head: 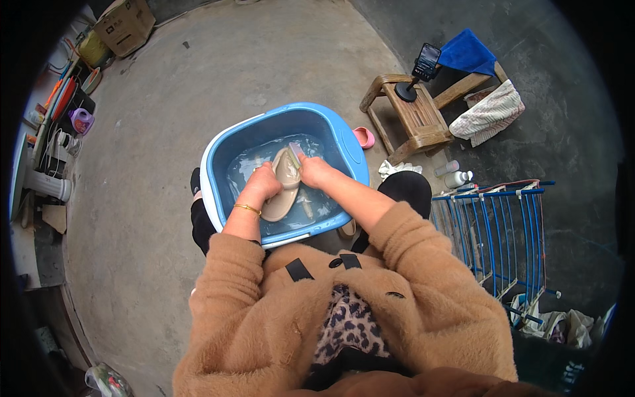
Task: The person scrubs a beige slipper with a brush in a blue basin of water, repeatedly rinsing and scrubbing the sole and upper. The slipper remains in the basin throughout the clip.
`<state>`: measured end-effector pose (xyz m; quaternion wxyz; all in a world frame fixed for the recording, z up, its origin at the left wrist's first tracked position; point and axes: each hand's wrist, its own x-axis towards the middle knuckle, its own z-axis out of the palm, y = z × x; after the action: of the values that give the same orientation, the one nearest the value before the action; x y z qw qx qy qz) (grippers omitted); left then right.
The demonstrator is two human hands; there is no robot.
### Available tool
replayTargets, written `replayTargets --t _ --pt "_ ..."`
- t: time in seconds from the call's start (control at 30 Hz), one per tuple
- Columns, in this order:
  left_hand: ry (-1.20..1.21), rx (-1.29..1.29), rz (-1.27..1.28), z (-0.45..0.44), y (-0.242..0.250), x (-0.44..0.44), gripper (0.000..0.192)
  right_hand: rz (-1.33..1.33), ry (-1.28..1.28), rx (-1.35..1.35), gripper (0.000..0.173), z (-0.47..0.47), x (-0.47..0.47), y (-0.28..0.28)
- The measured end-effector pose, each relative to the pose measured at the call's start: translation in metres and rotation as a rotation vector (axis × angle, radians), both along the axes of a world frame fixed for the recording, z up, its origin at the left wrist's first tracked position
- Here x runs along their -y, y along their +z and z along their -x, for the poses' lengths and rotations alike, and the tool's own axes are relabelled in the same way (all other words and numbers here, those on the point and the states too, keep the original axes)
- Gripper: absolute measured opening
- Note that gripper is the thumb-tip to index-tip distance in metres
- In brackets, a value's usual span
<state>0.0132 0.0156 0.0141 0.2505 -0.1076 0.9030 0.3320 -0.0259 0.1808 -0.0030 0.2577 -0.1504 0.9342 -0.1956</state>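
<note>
A blue plastic tub (342, 134) with some water (243, 173) in the bottom stands between my knees. My left hand (264, 182) grips the side of a beige slipper (279, 206) at its strap, holding it tilted over the water. In my right hand (313, 171) is a small scrubbing brush (295, 150), pale on top with a greenish lower part, pressed against the toe end of the slipper. My fingers hide part of the brush. Another pale object (306, 206) lies in the water by the slipper; I cannot tell what it is.
A wooden stool (416, 111) carries a phone (426, 62) on a stand. A pink clog (364, 137) sits right of the tub. Bottles (455, 178) and a blue folding rack (491, 223) are at the right. A cardboard box (124, 27) stands far left.
</note>
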Motion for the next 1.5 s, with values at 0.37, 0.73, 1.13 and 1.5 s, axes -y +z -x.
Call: replayTargets --t 0.37,0.73,1.13,1.5 --pt "0.114 -0.213 -0.358 0.008 -0.027 0.002 0.076 0.013 -0.01 -0.023 0.057 -0.003 0.007 -0.002" --pt "0.492 0.145 -1.196 0.004 -0.03 -0.008 0.05 0.078 -0.115 0.011 0.056 0.001 0.008 -0.014" --pt "0.237 -0.145 -0.428 0.005 -0.026 -0.002 0.056 -0.145 -0.213 -0.138 0.056 0.002 0.001 -0.022" --pt "0.059 -0.153 0.098 0.0 -0.009 -0.002 0.063 0.288 -0.078 -0.102 0.044 -0.01 0.006 0.008"
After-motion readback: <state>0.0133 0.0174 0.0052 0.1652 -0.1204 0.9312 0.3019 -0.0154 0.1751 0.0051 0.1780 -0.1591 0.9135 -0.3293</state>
